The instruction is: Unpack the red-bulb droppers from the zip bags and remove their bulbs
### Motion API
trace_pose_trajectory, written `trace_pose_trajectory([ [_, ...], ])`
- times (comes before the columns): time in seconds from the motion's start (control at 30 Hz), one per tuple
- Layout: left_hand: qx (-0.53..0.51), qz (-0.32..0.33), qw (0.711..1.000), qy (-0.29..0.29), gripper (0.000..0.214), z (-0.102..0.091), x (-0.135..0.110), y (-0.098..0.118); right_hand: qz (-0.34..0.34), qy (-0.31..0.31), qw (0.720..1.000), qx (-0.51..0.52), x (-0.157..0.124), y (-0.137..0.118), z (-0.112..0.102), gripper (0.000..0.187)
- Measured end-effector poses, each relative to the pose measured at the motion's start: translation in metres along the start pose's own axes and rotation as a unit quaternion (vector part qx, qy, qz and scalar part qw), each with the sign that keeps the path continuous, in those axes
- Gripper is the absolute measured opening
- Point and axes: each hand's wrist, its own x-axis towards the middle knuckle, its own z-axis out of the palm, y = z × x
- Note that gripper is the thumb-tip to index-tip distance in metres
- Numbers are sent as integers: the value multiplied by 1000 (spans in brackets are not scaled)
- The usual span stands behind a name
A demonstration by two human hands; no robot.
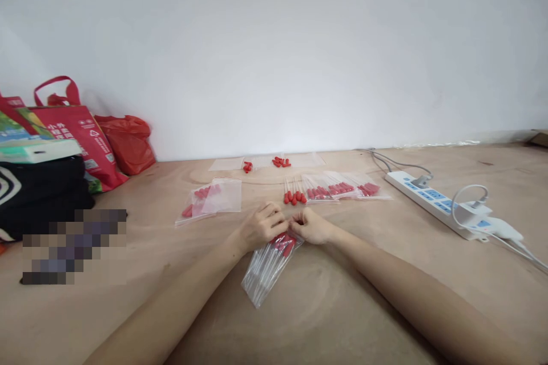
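Observation:
A clear plastic bag (266,271) lies tilted on the table, filled with thin clear droppers that have red rubber bulbs. My left hand (265,222) is closed on its upper end, knuckles up. At the bag's upper right corner, the fingers of my right hand (311,224) pinch the edge. Just beyond my hands is a small row of loose red-bulbed droppers (295,197). Bagged droppers (340,188) lie overlapping to the right of that row. Left of my hands, a zip bag (201,202) with red bulbs is partly covered by a flat bag (226,195).
Near the wall, loose red bulbs (281,162) rest on clear plastic (310,159). A white power strip (432,201) with plugs and cables is on the right. Shopping bags (92,148), a red plastic bag (128,142) and black cloth (47,191) crowd the left side.

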Motion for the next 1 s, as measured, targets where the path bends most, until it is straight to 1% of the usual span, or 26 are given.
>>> trace_pose_trajectory([
  [0.07,2,8,1000,10,23,-2,1,0,14,22,1000,2,2,2,0,24],
  [0.13,-22,3,1000,17,21,-4,2,-2,35,49,998,6,4,4,-2,24],
  [0.2,-77,-30,997,8,21,-6,4,-5,58,73,996,14,4,6,-3,21],
  [0.23,-114,-64,991,-4,21,-7,5,-5,70,82,994,19,4,6,-4,21],
  [0.27,-153,-113,982,-20,20,-9,6,-4,80,89,992,24,3,6,-4,21],
  [0.33,-222,-233,945,-53,21,-12,6,2,96,103,989,34,1,6,-4,19],
  [0.4,-265,-347,895,-88,42,-16,2,12,105,120,986,44,-2,5,-3,12],
  [0.43,-278,-387,873,-106,54,-18,0,19,108,129,985,49,-4,5,-3,8],
  [0.47,-288,-413,855,-123,63,-20,-3,25,108,137,983,54,-5,6,-2,8],
  [0.5,-296,-424,845,-138,69,-21,-7,31,103,143,983,60,-6,6,-2,11],
  [0.53,-302,-425,840,-148,72,-23,-10,36,95,144,983,65,-6,7,-3,13],
  [0.57,-306,-420,841,-153,73,-23,-14,39,87,137,985,66,-7,8,-4,14],
  [0.63,-310,-404,847,-152,66,-24,-20,42,76,101,990,59,-7,10,-7,11],
  [0.7,-321,-391,848,-156,59,-25,-26,39,73,58,995,42,-8,12,-12,11],
  [0.77,-335,-381,846,-163,58,-27,-30,33,58,32,997,27,-9,12,-17,14],
  [0.83,-347,-374,843,-172,60,-29,-32,27,34,3,999,25,-10,11,-20,20],
  [0.9,-355,-365,841,-184,61,-32,-34,22,16,-44,998,34,-11,10,-23,30],
  [0.97,-357,-354,842,-194,59,-33,-34,20,6,-85,995,47,-11,10,-24,39],
  [1.0,-354,-350,845,-193,58,-32,-34,19,1,-95,994,51,-11,9,-24,42],
])
